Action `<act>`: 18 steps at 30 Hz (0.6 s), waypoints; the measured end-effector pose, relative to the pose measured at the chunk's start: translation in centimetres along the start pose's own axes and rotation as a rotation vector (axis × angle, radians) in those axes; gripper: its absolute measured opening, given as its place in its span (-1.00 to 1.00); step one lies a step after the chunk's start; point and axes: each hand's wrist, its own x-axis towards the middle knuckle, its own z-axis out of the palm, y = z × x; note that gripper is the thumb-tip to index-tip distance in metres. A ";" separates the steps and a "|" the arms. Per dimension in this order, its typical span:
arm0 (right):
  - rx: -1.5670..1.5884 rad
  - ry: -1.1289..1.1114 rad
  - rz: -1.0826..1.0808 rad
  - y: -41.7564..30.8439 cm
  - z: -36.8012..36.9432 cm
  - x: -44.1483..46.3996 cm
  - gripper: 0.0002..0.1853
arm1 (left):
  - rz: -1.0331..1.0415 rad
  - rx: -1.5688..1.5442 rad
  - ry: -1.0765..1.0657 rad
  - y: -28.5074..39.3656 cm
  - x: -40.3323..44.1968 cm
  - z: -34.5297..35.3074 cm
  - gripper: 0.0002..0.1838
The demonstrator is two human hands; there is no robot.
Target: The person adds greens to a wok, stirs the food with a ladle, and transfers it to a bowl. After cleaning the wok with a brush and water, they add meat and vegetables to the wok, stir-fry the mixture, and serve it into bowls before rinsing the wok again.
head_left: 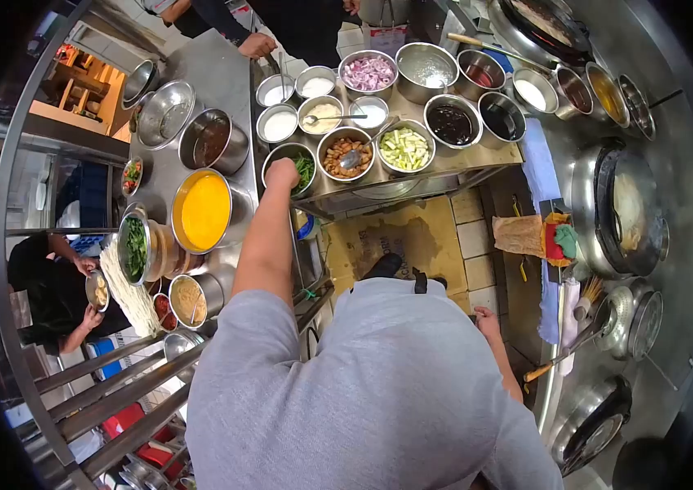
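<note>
Steel worktop (228, 77) extends ahead and leftward of the person's left hand (283, 175). Step in hand, as judged: reaching for the chopped greens (306, 173), which lie directly beneath that hand. Its fingers are hidden, so whether they grip cannot be told. The right hand (488, 323) hangs beside the body, well apart from the bowls; the fingers look loosely curled, though whether they hold anything cannot be told. The next move would call for a gathered pinch and a lift clear of the rim without knocking the neighbouring bowls.

Containers, largest first. Wok (606, 204): ahead and right of the right hand, pale contents, kind unclear. Yellow-liquid pot (240, 214): left of the left hand, nearer the body, well filled. Brown-liquid pot (237, 144): left and slightly ahead of the left hand. Onion bowl (368, 92): ahead and right of the left hand, heaped with chopped purple pieces. Dark-liquid bowl (454, 145): farther right. Diced-vegetable bowl (404, 171): right of the left hand, pale green pieces. Browned-pieces bowl (345, 178): between that one and the greens bowl (304, 193), with a ladle (350, 159) resting inside. Paste bowl (320, 132): small, just ahead and right of the left hand, with a spoon (342, 118) across it.
</note>
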 end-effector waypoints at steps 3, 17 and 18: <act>0.063 0.002 0.008 0.3 0.3 -0.4 -0.72 | -0.007 -0.086 0.149 -0.3 -0.2 -0.1 -0.75; 0.107 -0.052 0.035 6.1 -4.3 4.9 -0.69 | 0.032 -1.391 -0.100 -1.1 -8.0 -8.6 -0.83; 0.128 -0.045 0.033 6.2 -4.5 4.9 -0.69 | 0.122 -1.494 -0.125 0.4 -8.9 -9.4 -0.83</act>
